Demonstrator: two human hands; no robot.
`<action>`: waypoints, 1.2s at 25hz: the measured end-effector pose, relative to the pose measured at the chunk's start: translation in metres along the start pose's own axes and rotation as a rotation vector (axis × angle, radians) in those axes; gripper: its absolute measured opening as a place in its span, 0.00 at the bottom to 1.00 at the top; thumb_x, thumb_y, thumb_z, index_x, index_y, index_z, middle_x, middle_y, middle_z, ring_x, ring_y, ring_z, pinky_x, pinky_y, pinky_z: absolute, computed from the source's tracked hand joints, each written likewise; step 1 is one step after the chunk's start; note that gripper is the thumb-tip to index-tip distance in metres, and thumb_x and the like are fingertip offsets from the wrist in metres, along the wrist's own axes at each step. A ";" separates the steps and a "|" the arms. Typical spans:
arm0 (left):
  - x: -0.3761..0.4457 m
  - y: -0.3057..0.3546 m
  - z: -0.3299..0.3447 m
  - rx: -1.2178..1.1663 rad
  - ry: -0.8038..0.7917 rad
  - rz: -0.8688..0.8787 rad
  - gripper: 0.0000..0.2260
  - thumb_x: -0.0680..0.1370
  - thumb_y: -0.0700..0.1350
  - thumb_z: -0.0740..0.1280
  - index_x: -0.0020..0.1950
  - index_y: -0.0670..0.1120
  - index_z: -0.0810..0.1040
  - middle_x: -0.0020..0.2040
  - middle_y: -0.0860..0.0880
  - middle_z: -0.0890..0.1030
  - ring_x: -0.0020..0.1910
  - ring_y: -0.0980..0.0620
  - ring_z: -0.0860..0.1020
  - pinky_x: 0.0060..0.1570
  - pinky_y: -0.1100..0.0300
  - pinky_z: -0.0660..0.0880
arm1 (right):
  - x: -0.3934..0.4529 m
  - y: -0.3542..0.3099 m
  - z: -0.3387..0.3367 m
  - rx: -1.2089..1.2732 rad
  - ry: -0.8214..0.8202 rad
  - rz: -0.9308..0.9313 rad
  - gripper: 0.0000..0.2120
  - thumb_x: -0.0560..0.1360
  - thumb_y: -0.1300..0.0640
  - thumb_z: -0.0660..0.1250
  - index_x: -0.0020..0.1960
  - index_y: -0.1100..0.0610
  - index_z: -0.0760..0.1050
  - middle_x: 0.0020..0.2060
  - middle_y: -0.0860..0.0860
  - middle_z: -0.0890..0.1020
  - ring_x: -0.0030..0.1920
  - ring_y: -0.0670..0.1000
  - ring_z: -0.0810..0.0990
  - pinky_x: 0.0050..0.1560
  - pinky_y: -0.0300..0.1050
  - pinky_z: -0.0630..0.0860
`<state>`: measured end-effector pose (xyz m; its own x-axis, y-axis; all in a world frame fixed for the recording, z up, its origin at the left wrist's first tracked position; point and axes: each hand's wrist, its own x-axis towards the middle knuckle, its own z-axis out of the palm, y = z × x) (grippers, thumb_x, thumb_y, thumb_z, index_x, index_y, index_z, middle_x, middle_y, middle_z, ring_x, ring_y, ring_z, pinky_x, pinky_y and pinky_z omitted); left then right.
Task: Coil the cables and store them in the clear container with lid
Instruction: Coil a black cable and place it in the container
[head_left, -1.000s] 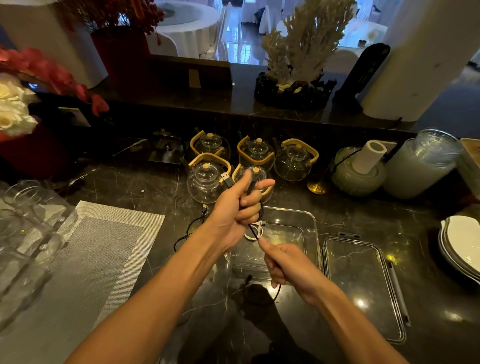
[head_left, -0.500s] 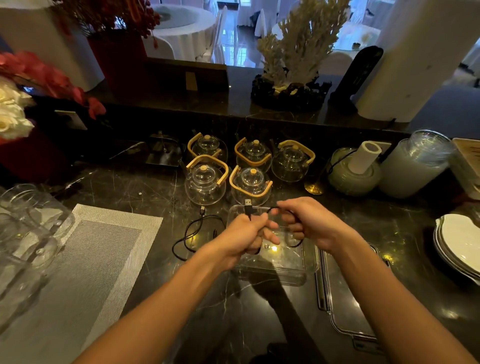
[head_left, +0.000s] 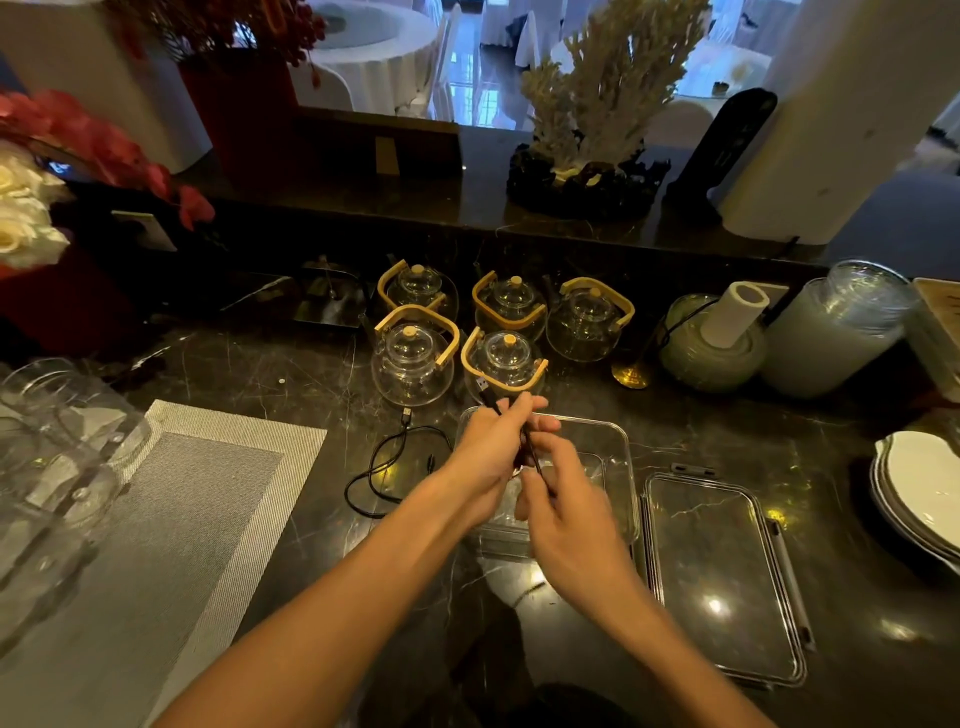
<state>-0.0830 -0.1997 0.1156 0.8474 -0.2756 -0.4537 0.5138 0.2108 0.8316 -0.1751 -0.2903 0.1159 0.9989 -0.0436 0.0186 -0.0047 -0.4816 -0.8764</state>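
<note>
Both hands meet over the clear container (head_left: 618, 441) on the dark marble counter. My left hand (head_left: 488, 447) pinches a black cable (head_left: 531, 449), whose USB plug (head_left: 483, 387) sticks up past my fingers. My right hand (head_left: 561, 499) is closed on the same cable just below, partly hiding the container's inside. A second black cable (head_left: 379, 467) lies loosely looped on the counter left of the container. The clear lid (head_left: 722, 577) lies flat to the container's right.
Several glass teapots with wooden handles (head_left: 415, 358) stand just behind the container. A grey woven placemat (head_left: 171, 519) and glass jars (head_left: 47, 447) are at the left. White plates (head_left: 919, 483) sit at the right edge, a green jar with a paper roll (head_left: 717, 343) behind the lid.
My right hand has come back from the far side of the container to below my left hand. My left hand has risen, and the cable's plug now points up.
</note>
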 end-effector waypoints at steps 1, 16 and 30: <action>0.000 0.001 0.001 -0.038 0.002 0.024 0.12 0.86 0.45 0.58 0.58 0.39 0.78 0.37 0.49 0.84 0.38 0.55 0.82 0.39 0.63 0.79 | -0.005 0.004 0.003 0.043 0.021 0.008 0.18 0.85 0.56 0.59 0.67 0.37 0.64 0.36 0.49 0.81 0.32 0.49 0.79 0.34 0.53 0.79; -0.014 0.012 -0.030 0.200 -0.432 -0.146 0.12 0.85 0.44 0.57 0.54 0.40 0.78 0.29 0.52 0.65 0.22 0.59 0.59 0.26 0.61 0.49 | 0.063 0.058 -0.080 0.341 -0.406 0.539 0.18 0.74 0.46 0.75 0.32 0.50 0.70 0.26 0.47 0.64 0.26 0.47 0.63 0.30 0.41 0.67; -0.008 0.002 -0.025 -0.528 -0.538 -0.174 0.13 0.82 0.47 0.58 0.39 0.46 0.73 0.25 0.55 0.55 0.19 0.57 0.52 0.21 0.64 0.49 | 0.046 0.036 -0.059 1.496 -0.041 0.498 0.15 0.76 0.51 0.67 0.34 0.57 0.80 0.37 0.53 0.86 0.41 0.51 0.87 0.38 0.45 0.85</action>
<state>-0.0854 -0.1737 0.1124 0.6365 -0.7352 -0.2330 0.7437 0.5049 0.4382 -0.1316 -0.3618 0.1133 0.9119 0.1071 -0.3963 -0.2958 0.8407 -0.4536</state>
